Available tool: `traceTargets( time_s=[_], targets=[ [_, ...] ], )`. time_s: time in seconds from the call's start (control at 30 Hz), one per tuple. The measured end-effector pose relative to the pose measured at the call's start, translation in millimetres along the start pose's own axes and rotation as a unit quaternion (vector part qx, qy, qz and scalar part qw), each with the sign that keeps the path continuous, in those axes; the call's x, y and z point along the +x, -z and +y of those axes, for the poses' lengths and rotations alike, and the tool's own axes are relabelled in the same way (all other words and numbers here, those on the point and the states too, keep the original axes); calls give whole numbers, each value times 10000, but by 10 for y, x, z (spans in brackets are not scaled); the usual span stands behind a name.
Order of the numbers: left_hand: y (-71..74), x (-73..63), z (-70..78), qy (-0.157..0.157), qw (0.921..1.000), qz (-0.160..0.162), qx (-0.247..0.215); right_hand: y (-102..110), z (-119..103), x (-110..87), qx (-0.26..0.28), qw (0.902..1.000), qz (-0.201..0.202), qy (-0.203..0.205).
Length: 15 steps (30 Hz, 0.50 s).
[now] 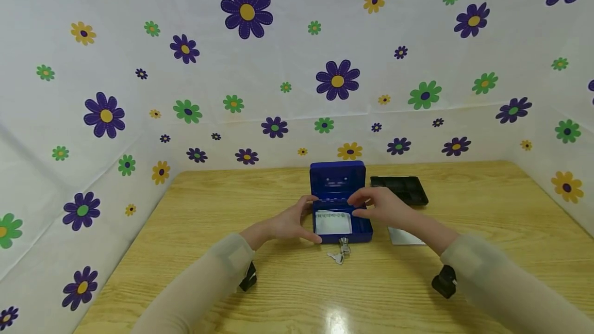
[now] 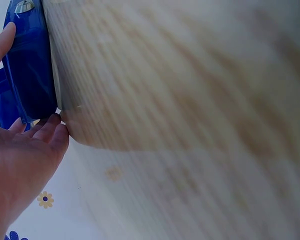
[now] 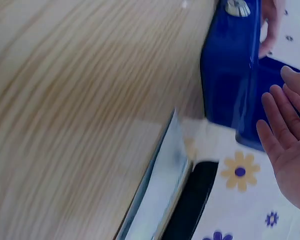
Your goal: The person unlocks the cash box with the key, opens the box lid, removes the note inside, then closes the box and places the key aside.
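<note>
A blue metal cash box (image 1: 361, 237) stands on the table with its lid (image 1: 337, 177) raised. Inside, on the left, lies a stack of whitish paper slips (image 1: 333, 223) with greenish print along the far edge. Keys (image 1: 339, 256) hang from the lock at the front. My left hand (image 1: 289, 224) grips the box's left side, thumb at the front corner and fingers toward the back. Over the right part of the box hovers my right hand (image 1: 384, 207), its fingers loosely bent and, in the right wrist view, holding nothing. That hand (image 3: 292, 137) hides part of the interior.
Behind and right of the box lies a black compartment tray (image 1: 415, 195). A whitish flat sheet or stack (image 1: 403, 237) lies to the right, partly under my right forearm. Flower-patterned white cloth (image 1: 278, 55) encloses the wooden table (image 1: 223, 200) at the back and sides.
</note>
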State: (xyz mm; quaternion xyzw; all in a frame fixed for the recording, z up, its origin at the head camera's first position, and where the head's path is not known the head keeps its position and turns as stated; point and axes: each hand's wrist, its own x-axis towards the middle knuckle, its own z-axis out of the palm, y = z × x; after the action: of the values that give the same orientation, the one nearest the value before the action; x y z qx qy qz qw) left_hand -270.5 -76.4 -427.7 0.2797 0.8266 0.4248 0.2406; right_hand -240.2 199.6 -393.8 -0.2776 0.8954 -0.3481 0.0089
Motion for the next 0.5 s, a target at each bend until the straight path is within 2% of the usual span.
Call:
traceTargets(
  time_s=[0.13, 0.3, 0.5],
  targets=[
    [6, 10, -12, 5, 10000, -38, -35, -144, -34, 122, -75, 9993, -341, 147],
    [15, 0, -7, -25, 9999, -58, -81, -259, -72, 214, -127, 9971, -751, -49],
    [20, -12, 6, -58, 9999, -58, -89, -326, -74, 277, -473, 9941, -956, -177]
  ],
)
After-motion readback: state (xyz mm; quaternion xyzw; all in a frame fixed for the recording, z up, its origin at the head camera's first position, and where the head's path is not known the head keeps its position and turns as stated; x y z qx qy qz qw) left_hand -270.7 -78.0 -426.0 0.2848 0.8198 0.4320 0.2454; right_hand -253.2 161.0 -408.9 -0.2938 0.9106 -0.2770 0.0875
